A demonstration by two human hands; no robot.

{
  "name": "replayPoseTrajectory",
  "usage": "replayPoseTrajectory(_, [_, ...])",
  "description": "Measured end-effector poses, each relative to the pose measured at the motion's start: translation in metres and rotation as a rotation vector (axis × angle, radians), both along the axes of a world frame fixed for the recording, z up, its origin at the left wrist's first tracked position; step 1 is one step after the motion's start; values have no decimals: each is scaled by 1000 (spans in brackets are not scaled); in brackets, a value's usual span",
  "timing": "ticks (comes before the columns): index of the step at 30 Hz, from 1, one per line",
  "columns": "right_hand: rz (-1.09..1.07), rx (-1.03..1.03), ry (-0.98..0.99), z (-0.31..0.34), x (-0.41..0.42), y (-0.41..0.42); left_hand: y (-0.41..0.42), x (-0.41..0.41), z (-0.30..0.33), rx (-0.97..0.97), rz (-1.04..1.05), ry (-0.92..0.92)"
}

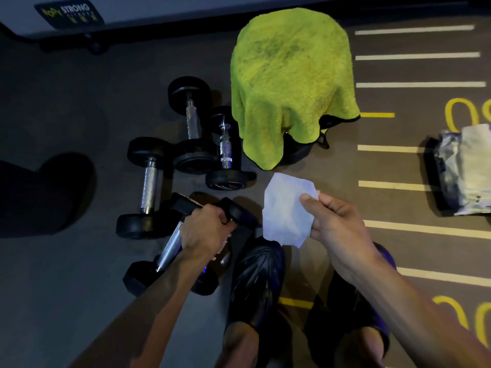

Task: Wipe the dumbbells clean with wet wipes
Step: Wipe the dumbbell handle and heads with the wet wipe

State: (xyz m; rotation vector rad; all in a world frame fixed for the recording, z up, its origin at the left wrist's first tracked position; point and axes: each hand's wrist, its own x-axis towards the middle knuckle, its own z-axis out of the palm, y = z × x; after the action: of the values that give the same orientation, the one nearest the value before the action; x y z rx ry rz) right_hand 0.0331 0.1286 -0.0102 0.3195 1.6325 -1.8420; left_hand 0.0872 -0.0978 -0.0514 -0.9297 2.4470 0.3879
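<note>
My left hand (206, 229) grips a black dumbbell (239, 212) low over the floor by my left foot; the hand hides most of its handle. Close on its left lies a second dumbbell (170, 248) with a bare chrome handle. In my right hand (337, 224) a white wet wipe (285, 213) is pinched between thumb and fingers, spread out in the air to the right of the gripped dumbbell and apart from it. Farther back, three round-headed dumbbells lie on the floor: one (148, 181) at the left, one (190, 120) behind it, one (225, 148) by the towel.
A lime-green towel (289, 83) is draped over a dark object behind the dumbbells. A pack of wipes (457, 171) lies on the floor at the right, on the painted lines. My feet in black shoes (256, 282) stand just below the hands.
</note>
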Motion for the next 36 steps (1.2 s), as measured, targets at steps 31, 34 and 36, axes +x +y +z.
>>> replayPoseTrajectory(31, [-84,-41,-100,12,0,21,11,37,-21,371,143,147])
replayPoseTrajectory(34, [-86,-41,-99,17,1,21,8,37,6,531,267,403])
replayPoseTrajectory(36, [-88,-56,-89,23,1,21,9,30,33,627,326,559])
